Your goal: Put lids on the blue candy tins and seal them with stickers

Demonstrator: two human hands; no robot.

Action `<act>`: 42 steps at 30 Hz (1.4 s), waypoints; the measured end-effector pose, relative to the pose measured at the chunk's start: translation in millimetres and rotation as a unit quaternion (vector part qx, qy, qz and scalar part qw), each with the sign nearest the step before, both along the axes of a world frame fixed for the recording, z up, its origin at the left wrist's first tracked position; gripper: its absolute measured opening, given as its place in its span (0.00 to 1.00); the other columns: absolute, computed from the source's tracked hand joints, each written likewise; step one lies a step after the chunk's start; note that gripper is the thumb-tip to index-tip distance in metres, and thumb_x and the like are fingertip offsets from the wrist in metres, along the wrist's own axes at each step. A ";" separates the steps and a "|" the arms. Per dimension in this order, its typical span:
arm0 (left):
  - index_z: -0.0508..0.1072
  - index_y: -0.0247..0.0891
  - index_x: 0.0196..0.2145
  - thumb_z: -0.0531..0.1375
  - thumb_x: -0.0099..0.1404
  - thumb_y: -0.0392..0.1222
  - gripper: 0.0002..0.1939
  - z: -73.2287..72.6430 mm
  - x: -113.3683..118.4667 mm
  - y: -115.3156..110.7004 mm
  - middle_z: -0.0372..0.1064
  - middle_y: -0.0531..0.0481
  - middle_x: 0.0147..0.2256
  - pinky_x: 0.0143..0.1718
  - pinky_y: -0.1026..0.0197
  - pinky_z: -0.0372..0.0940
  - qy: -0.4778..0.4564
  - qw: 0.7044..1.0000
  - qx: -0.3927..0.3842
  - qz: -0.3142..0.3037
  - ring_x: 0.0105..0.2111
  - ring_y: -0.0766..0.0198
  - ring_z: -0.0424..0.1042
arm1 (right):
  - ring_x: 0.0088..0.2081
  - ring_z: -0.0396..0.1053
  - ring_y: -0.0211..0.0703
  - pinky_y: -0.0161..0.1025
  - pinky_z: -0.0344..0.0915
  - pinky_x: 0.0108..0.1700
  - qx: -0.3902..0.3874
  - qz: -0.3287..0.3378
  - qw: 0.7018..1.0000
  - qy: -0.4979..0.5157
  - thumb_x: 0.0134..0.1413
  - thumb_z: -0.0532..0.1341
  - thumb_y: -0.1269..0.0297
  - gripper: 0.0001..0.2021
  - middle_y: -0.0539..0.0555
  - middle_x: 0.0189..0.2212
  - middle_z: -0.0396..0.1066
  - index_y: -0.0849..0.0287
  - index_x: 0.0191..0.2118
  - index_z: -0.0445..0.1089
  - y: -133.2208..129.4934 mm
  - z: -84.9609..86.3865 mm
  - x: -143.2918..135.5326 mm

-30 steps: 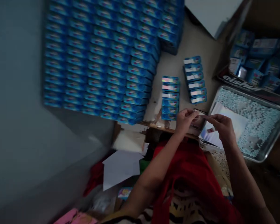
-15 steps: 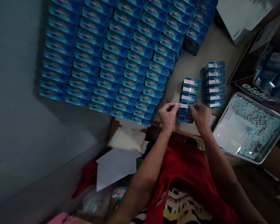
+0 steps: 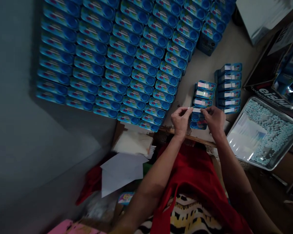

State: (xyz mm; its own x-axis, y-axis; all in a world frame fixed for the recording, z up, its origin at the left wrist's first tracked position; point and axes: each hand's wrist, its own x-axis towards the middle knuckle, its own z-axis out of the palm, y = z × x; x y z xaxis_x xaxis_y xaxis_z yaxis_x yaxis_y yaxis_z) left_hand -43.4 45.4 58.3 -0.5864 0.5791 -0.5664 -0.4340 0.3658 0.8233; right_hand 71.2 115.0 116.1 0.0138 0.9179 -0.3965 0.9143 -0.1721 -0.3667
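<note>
Between my two hands a short white sticker strip (image 3: 196, 110) is stretched over the top of a small blue tin in a short row. My left hand (image 3: 180, 121) pinches the strip's left end with thumb and forefinger. Its right end is pinched by my right hand (image 3: 215, 122), which partly covers the tins beside it. Nearest me in that row, a blue tin (image 3: 198, 125) shows a bare lid with a round blue patch. Farther up the row, several tins (image 3: 204, 94) carry white strips across their tops. A second row of strip-covered tins (image 3: 231, 85) stands to the right.
A large block of blue tins (image 3: 122, 68) fills the table's left and back. At right are a metal tray (image 3: 271, 169) of pale blue pellets with a clear bag, and a dark carton (image 3: 263, 91) of blue packs. White papers (image 3: 123, 174) lie below the table edge (image 3: 166, 130).
The view has shifted a little, so the tins and hands appear slightly farther right. Both hands keep pinching the strip over the same tin, with little other movement.
</note>
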 end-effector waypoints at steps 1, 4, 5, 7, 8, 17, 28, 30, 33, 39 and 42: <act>0.81 0.39 0.29 0.72 0.55 0.46 0.09 -1.9 0.5 0.8 0.76 0.54 0.28 0.37 0.63 0.67 -0.016 1.000 0.000 0.011 0.30 0.65 0.72 | 0.30 0.72 0.46 0.40 0.59 0.35 -0.005 0.000 1.000 -0.003 0.57 0.68 0.50 0.13 0.50 0.26 0.77 0.55 0.32 0.80 0.5 0.3 -0.1; 0.79 0.38 0.27 0.74 0.50 0.45 0.11 -8.2 0.2 4.1 0.74 0.56 0.26 0.36 0.63 0.66 -0.115 0.993 0.003 0.039 0.29 0.67 0.71 | 0.32 0.73 0.49 0.42 0.61 0.38 -0.008 -0.001 1.000 -0.026 0.56 0.70 0.49 0.13 0.51 0.27 0.77 0.54 0.32 0.77 4.2 -1.0 2.6; 0.77 0.38 0.27 0.75 0.48 0.45 0.13 -10.5 -0.3 5.4 0.73 0.56 0.26 0.35 0.63 0.66 -0.159 0.986 -0.001 0.040 0.28 0.67 0.71 | 0.33 0.73 0.50 0.43 0.62 0.39 -0.001 -0.009 0.999 -0.037 0.54 0.72 0.48 0.15 0.52 0.28 0.76 0.54 0.33 0.76 6.2 -2.7 4.7; 0.74 0.38 0.27 0.76 0.46 0.45 0.17 -15.3 -1.3 8.6 0.72 0.56 0.26 0.33 0.64 0.65 -0.234 0.972 -0.019 0.028 0.27 0.67 0.71 | 0.35 0.73 0.52 0.43 0.62 0.40 0.014 -0.037 0.998 -0.046 0.46 0.76 0.46 0.20 0.52 0.30 0.76 0.54 0.34 0.72 10.6 -7.6 10.3; 0.72 0.38 0.27 0.77 0.46 0.45 0.19 -17.7 -1.5 10.7 0.71 0.56 0.25 0.31 0.64 0.63 -0.258 0.965 -0.036 0.021 0.26 0.67 0.70 | 0.35 0.72 0.51 0.43 0.62 0.40 0.017 -0.051 0.998 -0.042 0.43 0.78 0.46 0.24 0.52 0.30 0.75 0.54 0.35 0.70 12.8 -10.4 13.1; 0.69 0.40 0.35 0.71 0.58 0.35 0.14 4.7 -0.1 3.7 0.68 0.56 0.33 0.41 0.65 0.65 0.022 0.996 -0.049 0.071 0.34 0.68 0.70 | 0.28 0.64 0.41 0.39 0.59 0.33 0.039 -0.099 0.987 0.123 0.52 0.73 0.44 0.23 0.44 0.23 0.64 0.52 0.30 0.62 8.5 3.9 25.8; 0.77 0.36 0.28 0.79 0.45 0.60 0.26 49.6 12.7 -38.0 0.73 0.53 0.24 0.23 0.67 0.60 -0.217 0.970 -0.003 -0.108 0.21 0.71 0.67 | 0.24 0.63 0.35 0.36 0.58 0.27 0.014 -0.110 0.960 0.258 0.49 0.73 0.37 0.26 0.42 0.21 0.64 0.53 0.31 0.64 -15.2 23.7 13.2; 0.77 0.37 0.27 0.79 0.46 0.58 0.25 46.5 4.5 -40.8 0.72 0.54 0.23 0.23 0.66 0.60 -0.210 0.972 -0.011 -0.104 0.20 0.71 0.66 | 0.25 0.67 0.37 0.36 0.61 0.29 -0.030 -0.111 0.950 0.290 0.44 0.75 0.38 0.28 0.43 0.22 0.68 0.54 0.37 0.66 -21.1 21.7 19.3; 0.78 0.37 0.27 0.79 0.49 0.54 0.21 44.7 -12.7 -41.8 0.71 0.53 0.22 0.25 0.65 0.61 -0.162 0.979 -0.028 -0.122 0.21 0.69 0.67 | 0.28 0.73 0.40 0.38 0.67 0.32 -0.073 -0.118 0.944 0.300 0.39 0.77 0.41 0.31 0.45 0.25 0.74 0.55 0.41 0.67 -31.7 16.1 25.7; 0.79 0.38 0.24 0.76 0.55 0.43 0.12 39.1 -34.5 -22.6 0.72 0.52 0.20 0.27 0.63 0.59 0.013 0.983 -0.046 -0.178 0.23 0.65 0.68 | 0.33 0.79 0.44 0.41 0.72 0.38 0.034 -0.137 0.968 0.208 0.48 0.72 0.52 0.21 0.47 0.28 0.77 0.53 0.39 0.62 -37.6 5.6 7.9; 0.78 0.38 0.23 0.74 0.57 0.43 0.11 31.9 -36.7 -17.5 0.72 0.53 0.21 0.28 0.63 0.59 0.037 0.979 -0.046 -0.195 0.23 0.65 0.68 | 0.33 0.78 0.43 0.40 0.71 0.39 0.047 -0.112 0.977 0.177 0.48 0.71 0.58 0.18 0.45 0.28 0.76 0.52 0.38 0.60 -33.4 3.7 0.9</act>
State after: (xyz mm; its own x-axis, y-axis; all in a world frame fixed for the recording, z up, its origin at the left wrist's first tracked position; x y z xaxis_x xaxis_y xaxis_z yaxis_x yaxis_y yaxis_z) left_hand -80.1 28.0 90.2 -0.3724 0.7154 -0.5913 -0.1874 0.5660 0.8028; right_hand 72.1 81.6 119.8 0.0950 0.9401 -0.3275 0.6713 -0.3035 -0.6762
